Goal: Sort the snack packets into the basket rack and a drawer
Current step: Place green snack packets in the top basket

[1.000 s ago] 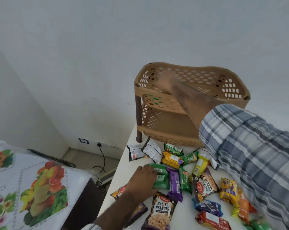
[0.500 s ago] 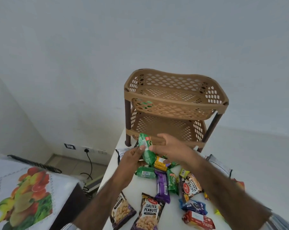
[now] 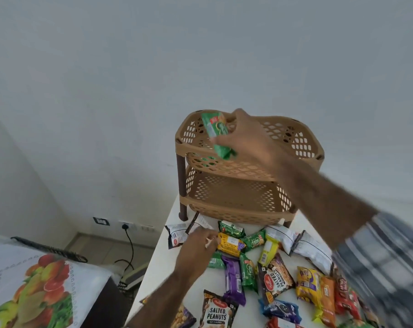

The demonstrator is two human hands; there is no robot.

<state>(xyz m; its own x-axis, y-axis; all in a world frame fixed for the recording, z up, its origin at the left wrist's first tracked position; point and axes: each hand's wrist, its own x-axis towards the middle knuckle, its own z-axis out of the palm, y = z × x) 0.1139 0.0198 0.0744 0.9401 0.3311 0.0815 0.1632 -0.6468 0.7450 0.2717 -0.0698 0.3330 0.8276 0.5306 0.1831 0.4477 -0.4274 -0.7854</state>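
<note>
My right hand [image 3: 245,140] pinches one glossy green packet [image 3: 218,133] over the front-left corner of the basket rack [image 3: 297,143]. The packet's long axis stands steeply, with the upper end tipped left. The rack is tan perforated plastic, two tiers on dark round legs. In front of the rack, my left hand [image 3: 198,245] rests with its fingers curled among loose crinkly packets on the white table [image 3: 162,268]; I cannot tell whether it grips one. Two salted peanuts packets [image 3: 215,311] lie nearest me.

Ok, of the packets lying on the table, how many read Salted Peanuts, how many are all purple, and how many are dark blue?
Dark packets printed Salted Peanuts: 2
Long purple packet: 1
Dark blue packet: 1
Total: 4
</note>
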